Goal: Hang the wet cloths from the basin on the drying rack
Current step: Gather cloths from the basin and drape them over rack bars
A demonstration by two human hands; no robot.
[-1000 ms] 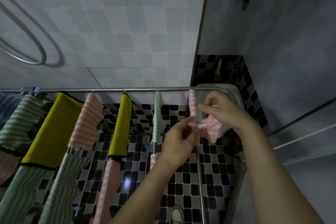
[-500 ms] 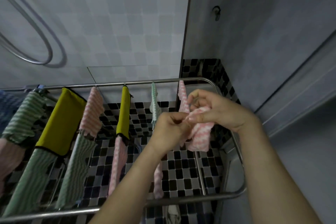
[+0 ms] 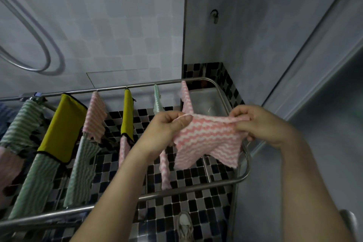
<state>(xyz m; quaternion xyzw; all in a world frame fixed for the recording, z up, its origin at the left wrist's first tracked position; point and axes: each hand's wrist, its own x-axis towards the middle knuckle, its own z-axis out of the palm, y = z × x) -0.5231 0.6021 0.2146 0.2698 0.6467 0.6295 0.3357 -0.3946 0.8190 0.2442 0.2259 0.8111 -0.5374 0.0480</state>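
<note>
Two hands on this one: left hand [image 3: 169, 124] and right hand [image 3: 261, 124] each pinch a top corner of the pink-and-white wavy-striped cloth [image 3: 208, 139], stretched out above the right end of the drying rack [image 3: 245, 163]. The basin [image 3: 208, 102] sits just past the rack's far right corner. I'd keep that top edge taut, lower it over the bare rod [image 3: 206, 169] near the right edge, and drop equal halves either side, so it doesn't bunch against the hung pink cloth [image 3: 165, 169] beside it.

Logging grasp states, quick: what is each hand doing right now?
Left hand: pinches the left edge of the pink striped cloth.
Right hand: pinches the same cloth's right edge.
</note>
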